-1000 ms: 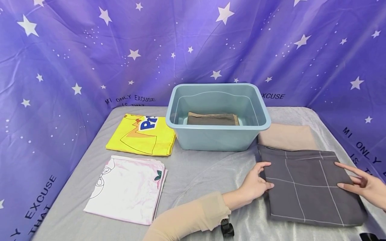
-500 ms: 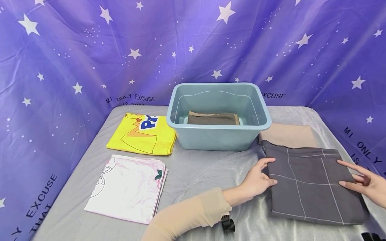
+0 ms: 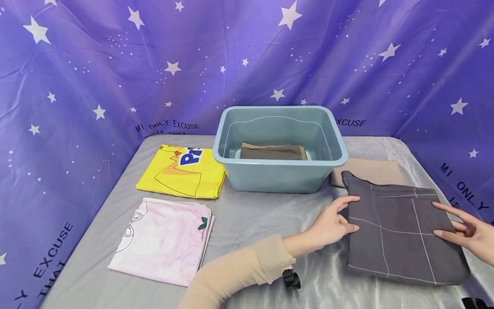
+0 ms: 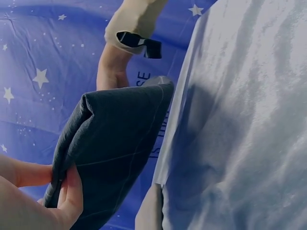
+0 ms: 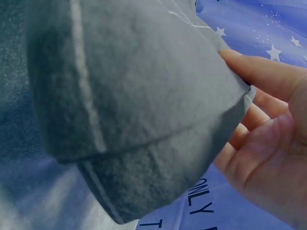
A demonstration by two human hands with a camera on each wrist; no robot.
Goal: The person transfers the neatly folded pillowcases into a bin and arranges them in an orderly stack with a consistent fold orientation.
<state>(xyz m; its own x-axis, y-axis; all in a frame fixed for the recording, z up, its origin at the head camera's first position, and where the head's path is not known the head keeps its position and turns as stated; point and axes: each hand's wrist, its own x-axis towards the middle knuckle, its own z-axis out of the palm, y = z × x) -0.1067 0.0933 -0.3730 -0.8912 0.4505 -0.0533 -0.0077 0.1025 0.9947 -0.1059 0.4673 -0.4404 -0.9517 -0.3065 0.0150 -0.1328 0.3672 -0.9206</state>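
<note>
The left arm, in a beige fabric sleeve [image 3: 239, 268], slants forward and rightward; the left hand [image 3: 329, 224] and right hand [image 3: 471, 235] pinch opposite edges between thumb and fingers. Between them, a folded dark-grey cloth with white grid lines [image 3: 397, 240] hangs tilted above the silvery-grey fabric-covered surface [image 3: 247, 231].

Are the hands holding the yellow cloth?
No, the left hand and right hand both hold the dark gray cloth, while the yellow cloth lies beside the blue tub.
</note>
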